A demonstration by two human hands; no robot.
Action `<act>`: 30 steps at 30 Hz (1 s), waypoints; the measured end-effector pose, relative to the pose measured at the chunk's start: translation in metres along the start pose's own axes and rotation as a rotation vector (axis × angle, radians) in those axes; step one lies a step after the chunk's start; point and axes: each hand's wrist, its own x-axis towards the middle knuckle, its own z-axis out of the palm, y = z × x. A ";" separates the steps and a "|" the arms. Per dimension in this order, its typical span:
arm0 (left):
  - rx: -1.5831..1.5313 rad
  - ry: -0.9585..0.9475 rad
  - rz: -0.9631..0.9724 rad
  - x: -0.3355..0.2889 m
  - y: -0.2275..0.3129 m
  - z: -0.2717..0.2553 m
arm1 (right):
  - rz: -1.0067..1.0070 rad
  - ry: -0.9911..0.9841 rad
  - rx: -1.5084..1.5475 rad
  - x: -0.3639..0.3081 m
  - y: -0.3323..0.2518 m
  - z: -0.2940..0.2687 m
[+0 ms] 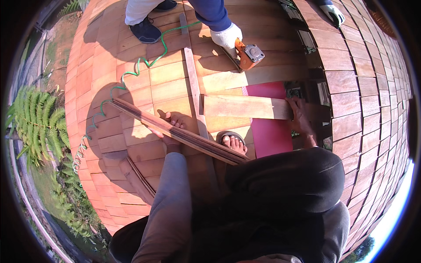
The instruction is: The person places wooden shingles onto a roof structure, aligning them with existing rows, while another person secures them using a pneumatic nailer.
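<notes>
Roof [351, 114] of lapped reddish shingles [344, 83] spreads under us, sunlit, w/ ferns [41, 122] beyond at 9 o'clock & a red sheet [272, 140] at 3. Our stack of thin brown boards [201, 141] slants from approx. 10 toward 4; one pale board [245, 106] sits at 2, over the sheet. Our L hand [168, 137], at 9, curls round the stack; our R hand [301, 117], at 3, is half-curled at the pale board's end, can't tell if pinching.

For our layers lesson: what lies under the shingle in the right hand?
Around the shingle, pink sheet and laid shingles show; whatever is directly beneath is covered.
</notes>
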 end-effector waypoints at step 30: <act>0.133 0.233 -0.016 0.004 0.005 0.006 | -0.132 -0.114 -0.051 0.093 0.079 0.035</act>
